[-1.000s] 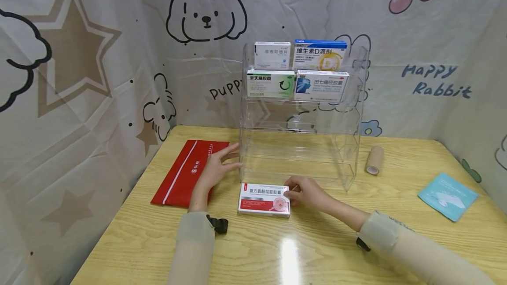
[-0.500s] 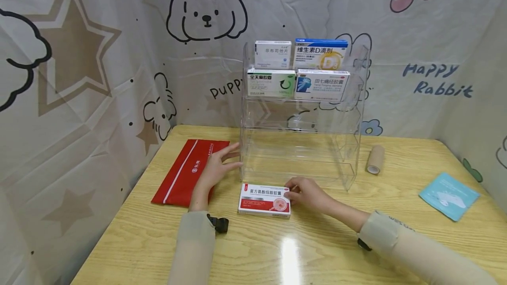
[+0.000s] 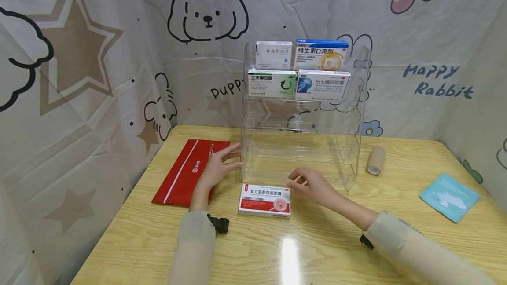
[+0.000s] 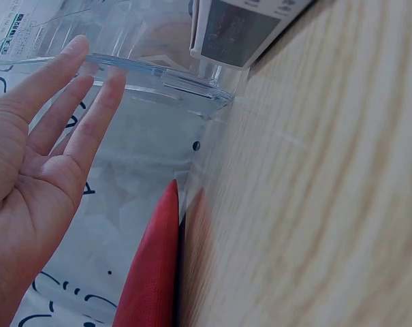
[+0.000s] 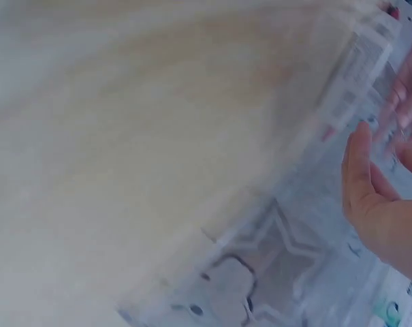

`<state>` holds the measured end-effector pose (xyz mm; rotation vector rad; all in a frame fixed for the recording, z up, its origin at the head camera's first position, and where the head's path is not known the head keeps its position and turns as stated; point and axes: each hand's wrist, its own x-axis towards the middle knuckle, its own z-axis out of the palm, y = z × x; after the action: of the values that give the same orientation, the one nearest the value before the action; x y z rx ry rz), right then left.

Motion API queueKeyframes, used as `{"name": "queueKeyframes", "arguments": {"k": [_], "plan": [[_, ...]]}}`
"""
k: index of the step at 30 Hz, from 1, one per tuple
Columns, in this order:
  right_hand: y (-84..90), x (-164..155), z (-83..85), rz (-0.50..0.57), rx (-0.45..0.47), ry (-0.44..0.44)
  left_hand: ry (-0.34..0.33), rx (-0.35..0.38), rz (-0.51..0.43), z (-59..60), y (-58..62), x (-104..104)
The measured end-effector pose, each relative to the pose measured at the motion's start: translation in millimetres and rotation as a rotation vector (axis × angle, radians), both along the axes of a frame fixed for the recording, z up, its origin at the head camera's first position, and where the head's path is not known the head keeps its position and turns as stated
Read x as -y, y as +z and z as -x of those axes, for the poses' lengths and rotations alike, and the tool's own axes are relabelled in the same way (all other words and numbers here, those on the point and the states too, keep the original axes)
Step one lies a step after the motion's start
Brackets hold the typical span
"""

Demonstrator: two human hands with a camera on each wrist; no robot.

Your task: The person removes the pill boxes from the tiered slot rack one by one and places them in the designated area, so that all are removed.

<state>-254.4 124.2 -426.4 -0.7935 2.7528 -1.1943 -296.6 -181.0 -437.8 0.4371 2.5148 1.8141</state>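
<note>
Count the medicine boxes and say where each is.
5. On the clear rack, top tier: white box left, blue-topped box right; tier below: green box left, blue-and-white box right. The red-and-white box lies on the table. More may be hidden behind.

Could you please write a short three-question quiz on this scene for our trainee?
1. True or false: the red-and-white rectangular cardboard box lies flat on the yellowish wood-grain table.
2. How many printed cardboard boxes sit on the clear plastic tiered rack?
3. Fill in: the flat red rectangular pouch lies nearer the person's ____.

Key: 1. True. 2. Four. 3. Left hand.
</note>
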Motion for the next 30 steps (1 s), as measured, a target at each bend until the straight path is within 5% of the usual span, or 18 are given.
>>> {"name": "queueKeyframes", "arguments": {"k": [6, 21, 30], "plan": [[33.2, -7.8, 9.8, 0.019, -0.181, -0.037, 0.005, -0.009, 0.013, -1.3, 1.6, 1.3], [125.1, -43.4, 47.3, 0.081, -0.439, -0.261, 0.006, -0.003, 0.022, -2.0, -1.8, 2.1], [161.5, -66.8, 74.9, -0.011, -0.587, -0.401, 0.007, 0.001, 0.015, -1.9, -1.0, 0.3]]}}
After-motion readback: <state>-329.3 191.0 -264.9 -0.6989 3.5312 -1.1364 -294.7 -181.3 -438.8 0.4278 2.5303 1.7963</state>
